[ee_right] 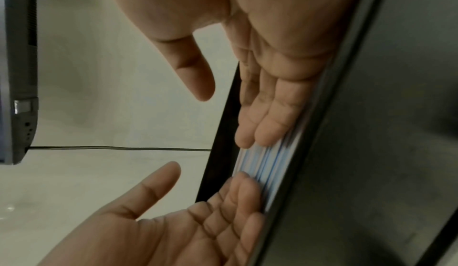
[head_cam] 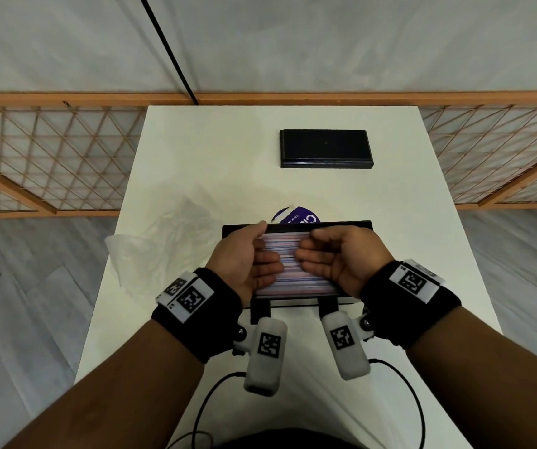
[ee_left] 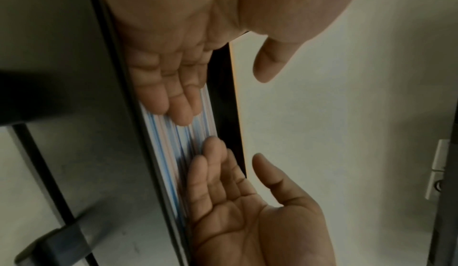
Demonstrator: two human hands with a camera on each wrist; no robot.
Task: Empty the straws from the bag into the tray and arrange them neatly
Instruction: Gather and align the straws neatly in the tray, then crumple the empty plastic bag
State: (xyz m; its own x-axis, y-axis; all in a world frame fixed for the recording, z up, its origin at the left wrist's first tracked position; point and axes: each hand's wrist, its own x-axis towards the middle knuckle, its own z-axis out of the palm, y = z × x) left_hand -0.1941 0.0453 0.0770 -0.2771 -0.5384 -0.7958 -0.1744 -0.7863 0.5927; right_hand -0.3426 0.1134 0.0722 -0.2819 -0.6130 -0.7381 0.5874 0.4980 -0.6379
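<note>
Both hands lie flat, fingers straight, on a layer of striped straws (head_cam: 288,254) filling the black tray (head_cam: 341,224) at the near middle of the white worktop (head_cam: 228,150); the left hand (head_cam: 244,260) presses the left part, the right hand (head_cam: 335,259) the right, thumbs lifted clear. An emptied clear plastic bag (head_cam: 163,234) lies crumpled just left of the tray. Behind the tray's far edge peeks a purple round label (head_cam: 296,217), and a second black tray (head_cam: 325,149) sits farther back.
</note>
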